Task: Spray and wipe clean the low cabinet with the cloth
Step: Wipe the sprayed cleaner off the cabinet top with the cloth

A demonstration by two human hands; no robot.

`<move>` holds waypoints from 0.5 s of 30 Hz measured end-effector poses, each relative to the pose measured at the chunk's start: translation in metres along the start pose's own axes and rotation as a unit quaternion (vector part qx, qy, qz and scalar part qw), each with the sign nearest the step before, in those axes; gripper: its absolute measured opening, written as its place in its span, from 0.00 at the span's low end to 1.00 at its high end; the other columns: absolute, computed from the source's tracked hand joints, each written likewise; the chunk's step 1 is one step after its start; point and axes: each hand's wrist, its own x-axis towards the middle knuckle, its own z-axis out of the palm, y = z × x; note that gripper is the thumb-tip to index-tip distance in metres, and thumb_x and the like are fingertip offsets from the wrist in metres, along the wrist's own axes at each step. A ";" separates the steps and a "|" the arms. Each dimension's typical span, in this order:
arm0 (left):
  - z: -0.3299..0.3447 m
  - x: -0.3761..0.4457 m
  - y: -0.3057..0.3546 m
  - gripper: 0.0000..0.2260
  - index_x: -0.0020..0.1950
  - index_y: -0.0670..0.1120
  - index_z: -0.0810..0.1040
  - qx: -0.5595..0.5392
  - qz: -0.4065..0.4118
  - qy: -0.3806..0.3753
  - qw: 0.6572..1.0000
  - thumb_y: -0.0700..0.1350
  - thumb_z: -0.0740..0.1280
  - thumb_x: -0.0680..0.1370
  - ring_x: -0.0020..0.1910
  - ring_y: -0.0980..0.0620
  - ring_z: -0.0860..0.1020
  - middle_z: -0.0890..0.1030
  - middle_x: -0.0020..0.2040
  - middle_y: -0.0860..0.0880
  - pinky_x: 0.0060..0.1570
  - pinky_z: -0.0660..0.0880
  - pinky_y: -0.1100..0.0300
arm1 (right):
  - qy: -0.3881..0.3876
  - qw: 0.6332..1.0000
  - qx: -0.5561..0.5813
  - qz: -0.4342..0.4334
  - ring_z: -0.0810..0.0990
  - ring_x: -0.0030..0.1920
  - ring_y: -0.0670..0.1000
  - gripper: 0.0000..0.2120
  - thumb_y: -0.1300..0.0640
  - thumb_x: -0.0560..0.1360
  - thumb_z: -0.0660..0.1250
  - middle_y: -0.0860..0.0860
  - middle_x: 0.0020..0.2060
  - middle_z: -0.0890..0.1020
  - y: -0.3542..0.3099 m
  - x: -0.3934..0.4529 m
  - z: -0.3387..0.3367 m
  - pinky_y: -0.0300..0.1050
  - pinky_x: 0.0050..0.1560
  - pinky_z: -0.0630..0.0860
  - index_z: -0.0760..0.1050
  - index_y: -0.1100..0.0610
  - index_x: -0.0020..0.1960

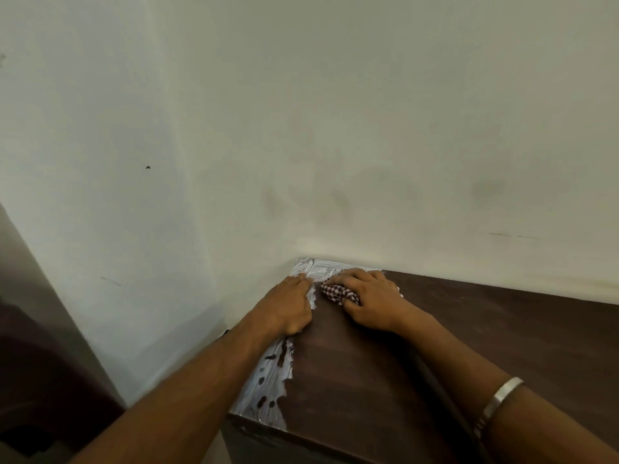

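1. The left hand [290, 304] lies flat at the cabinet's [385, 356] far left corner, about 6 o'clock in the view. Its forearm runs in from 7 o'clock. The fingers are straight, pointing toward 1 o'clock and pressing the top. It is released and grips nothing.
2. The right hand [366, 298] sits just to the right, near the left hand but apart from it. Its forearm enters from 4 o'clock. The fingers curl over a bunched checked cloth [336, 292] and hold it down on the top, so this hand is grasping the cloth.
3. The cloth peeps out at 9 o'clock of the right hand, between the two hands. The rest of it is hidden under the palm.
4. White streaky foam [268, 383] covers a strip along the cabinet's left edge, from the near corner to the far corner, and turns along the back edge. Dark gaps dot it. The left hand and forearm cover part of the strip.
5. The dark brown top stretches away toward 3 o'clock, against a pale wall [301, 112].
6. A metal bangle [499, 401] rings the right forearm at 4 o'clock.
7. A dark piece of furniture [40, 363] stands at 8 o'clock; what it is, I cannot tell.
8. Count: two hands, one cloth, one cabinet, one bangle.
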 end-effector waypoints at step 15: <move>-0.001 0.009 0.004 0.25 0.78 0.43 0.52 0.003 0.001 0.009 1.000 0.43 0.52 0.81 0.78 0.49 0.51 0.52 0.80 0.45 0.77 0.51 0.54 | -0.013 0.999 -0.002 0.044 0.58 0.73 0.56 0.25 0.49 0.77 0.58 0.46 0.75 0.61 0.004 0.031 -0.008 0.58 0.72 0.55 0.60 0.40 0.73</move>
